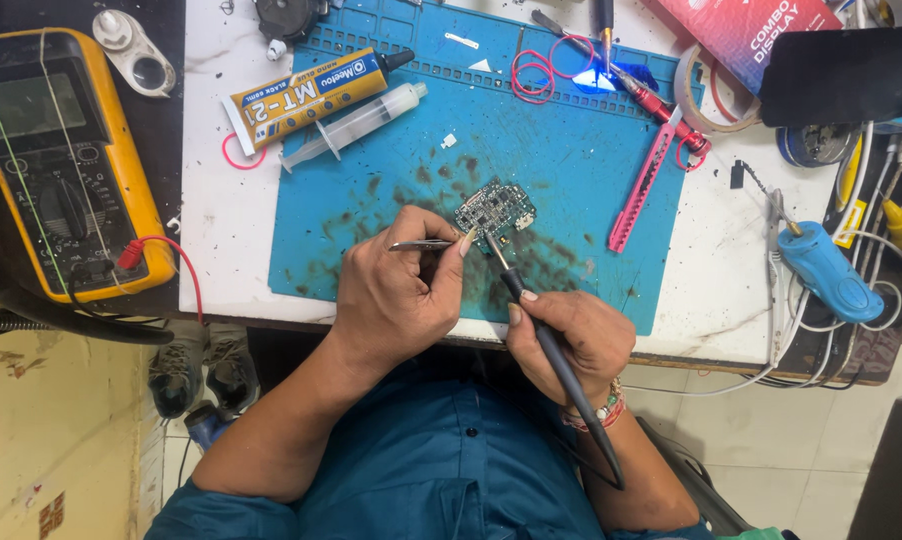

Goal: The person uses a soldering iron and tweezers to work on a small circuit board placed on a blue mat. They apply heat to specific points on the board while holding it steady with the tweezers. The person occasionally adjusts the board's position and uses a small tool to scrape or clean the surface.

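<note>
Blue mat [571,160] mid-frame: my left hand [396,295] fingers clamped on tweezers [421,244], right hand [571,340] gripping iron [551,350], tip on board [495,208].

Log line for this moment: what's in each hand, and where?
left hand: holds tweezers at circuit board | right hand: holds soldering iron, tip on board edge | board on blue mat

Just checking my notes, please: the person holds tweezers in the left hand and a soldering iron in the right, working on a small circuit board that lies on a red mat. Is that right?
Nearly: the mat is blue, not red, as the head view shows. The rest stands: the left hand holds tweezers, the right hand a soldering iron, at the small circuit board.
</note>
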